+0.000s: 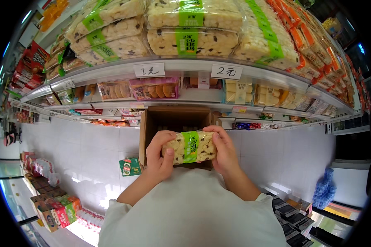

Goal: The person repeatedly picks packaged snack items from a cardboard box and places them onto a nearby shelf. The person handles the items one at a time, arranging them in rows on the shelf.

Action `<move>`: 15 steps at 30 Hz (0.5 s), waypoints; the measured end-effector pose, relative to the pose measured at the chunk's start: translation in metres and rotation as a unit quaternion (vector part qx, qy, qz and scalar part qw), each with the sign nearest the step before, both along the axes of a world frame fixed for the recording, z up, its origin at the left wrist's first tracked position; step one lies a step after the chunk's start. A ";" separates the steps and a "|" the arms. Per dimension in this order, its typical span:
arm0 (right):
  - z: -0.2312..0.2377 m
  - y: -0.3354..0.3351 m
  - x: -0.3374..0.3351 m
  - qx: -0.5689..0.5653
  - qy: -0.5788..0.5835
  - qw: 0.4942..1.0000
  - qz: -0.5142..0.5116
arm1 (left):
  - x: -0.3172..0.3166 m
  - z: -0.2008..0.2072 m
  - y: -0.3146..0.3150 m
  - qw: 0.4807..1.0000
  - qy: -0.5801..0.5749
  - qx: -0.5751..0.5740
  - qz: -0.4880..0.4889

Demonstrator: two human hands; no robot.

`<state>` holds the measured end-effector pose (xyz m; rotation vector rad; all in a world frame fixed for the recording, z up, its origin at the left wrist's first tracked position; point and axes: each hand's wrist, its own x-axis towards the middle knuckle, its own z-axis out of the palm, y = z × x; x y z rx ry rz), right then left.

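Observation:
Between my two hands is a clear-wrapped puffed sweet bar point(178, 149), pale with dark raisin-like bits and a green label band. My left hand point(160, 155) grips its left end, and my right hand point(223, 150) closes round the right end. Just beyond and beneath it stands an open brown cardboard box point(142, 138), its inside dark, with several items dimly visible at the bottom. Ahead, the upper shelf carries stacks of matching bars point(163, 41) with the same green bands.
Orange-wrapped bars point(311, 45) fill the shelf's right side. A price-tagged shelf edge point(185, 68) curves across the front. Packaged biscuits point(156, 88) lie on the tier below. On the floor are a green carton point(130, 167), stacked boxes point(55, 212) and black cartons point(290, 218).

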<state>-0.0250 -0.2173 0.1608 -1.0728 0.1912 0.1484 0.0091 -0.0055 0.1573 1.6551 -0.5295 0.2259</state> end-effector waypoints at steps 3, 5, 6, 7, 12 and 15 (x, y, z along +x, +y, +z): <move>-0.002 -0.003 0.005 -0.335 -0.292 0.891 -0.093 | 0.002 -0.002 -0.004 0.996 0.064 -0.068 -0.003; 0.001 -0.010 0.006 -0.336 -0.325 0.881 -0.074 | 0.000 -0.003 -0.005 0.988 0.120 -0.094 0.009; 0.005 -0.011 0.007 -0.338 -0.341 0.875 -0.068 | 0.000 0.002 -0.006 0.987 0.133 -0.086 0.017; -0.002 -0.010 0.006 -0.260 -0.237 0.934 -0.064 | -0.001 0.006 -0.006 0.986 0.145 -0.078 0.024; 0.013 -0.020 0.018 -0.437 -0.278 0.853 -0.066 | 0.002 0.010 -0.010 0.991 0.117 -0.068 0.012; 0.061 -0.030 0.024 -0.635 -0.442 0.633 0.035 | 0.002 0.018 -0.008 0.982 0.170 -0.077 0.001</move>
